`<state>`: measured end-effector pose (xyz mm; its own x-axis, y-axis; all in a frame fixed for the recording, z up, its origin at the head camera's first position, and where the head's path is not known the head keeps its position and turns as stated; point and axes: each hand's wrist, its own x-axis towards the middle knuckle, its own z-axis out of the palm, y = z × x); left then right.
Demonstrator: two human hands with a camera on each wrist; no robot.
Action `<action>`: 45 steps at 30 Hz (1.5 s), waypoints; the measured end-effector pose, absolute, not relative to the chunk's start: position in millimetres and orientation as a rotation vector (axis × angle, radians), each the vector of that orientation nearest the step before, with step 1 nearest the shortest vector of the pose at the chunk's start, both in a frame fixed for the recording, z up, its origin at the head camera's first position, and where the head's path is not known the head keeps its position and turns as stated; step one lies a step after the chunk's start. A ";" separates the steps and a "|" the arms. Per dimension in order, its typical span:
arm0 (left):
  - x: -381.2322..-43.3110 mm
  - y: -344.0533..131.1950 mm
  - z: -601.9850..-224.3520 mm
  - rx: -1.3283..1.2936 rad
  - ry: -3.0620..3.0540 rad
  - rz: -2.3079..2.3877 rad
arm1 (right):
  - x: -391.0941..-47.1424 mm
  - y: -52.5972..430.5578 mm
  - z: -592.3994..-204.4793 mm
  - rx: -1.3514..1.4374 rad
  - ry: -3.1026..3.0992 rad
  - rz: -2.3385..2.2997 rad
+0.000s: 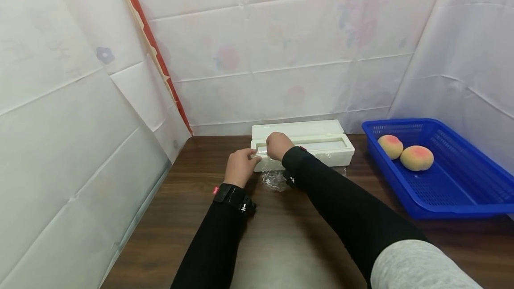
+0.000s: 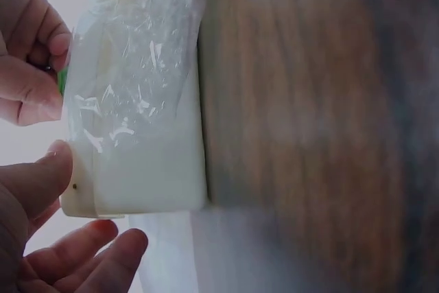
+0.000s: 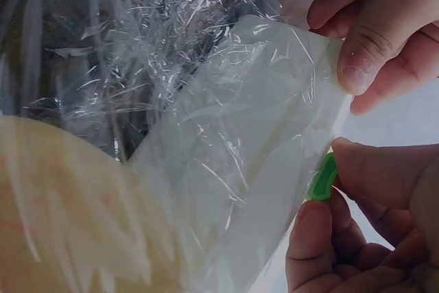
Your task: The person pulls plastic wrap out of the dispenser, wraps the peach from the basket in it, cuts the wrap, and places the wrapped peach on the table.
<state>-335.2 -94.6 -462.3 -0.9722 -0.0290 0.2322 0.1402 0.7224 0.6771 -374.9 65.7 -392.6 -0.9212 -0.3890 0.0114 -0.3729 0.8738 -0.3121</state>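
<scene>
A white cling film dispenser box (image 1: 341, 158) stands at the back of the table with its lid (image 1: 297, 128) raised. Clear cling film (image 3: 178, 53) hangs crumpled over its front. My left hand (image 1: 239, 166) grips the box's left end, thumb on the front edge. Just beside it, my right hand (image 1: 279, 145) pinches a small green slide cutter (image 3: 322, 178) at the box's top edge, between thumb and fingertips. In the right wrist view, a yellowish rounded thing (image 3: 68, 217) with faint red marks lies close to the camera, behind film; my right arm hides that spot in the head view.
A blue basket (image 1: 462, 211) stands on the right of the table, holding two yellow-pink peaches (image 1: 417, 158). White patterned sheeting (image 1: 281, 57) walls the brown wooden table (image 1: 160, 235) at the back and both sides.
</scene>
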 end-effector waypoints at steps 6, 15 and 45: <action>-336.0 -93.9 -460.8 -0.088 -2.711 -1.078 | -379.0 75.9 -395.6 -0.589 2.993 -0.427; -336.5 -97.5 -458.3 -0.060 -2.758 -1.128 | -377.0 102.2 -392.7 -0.535 2.982 -0.494; -341.9 -98.1 -462.6 -0.036 -2.744 -1.171 | -381.6 146.7 -391.9 -0.504 3.055 -0.393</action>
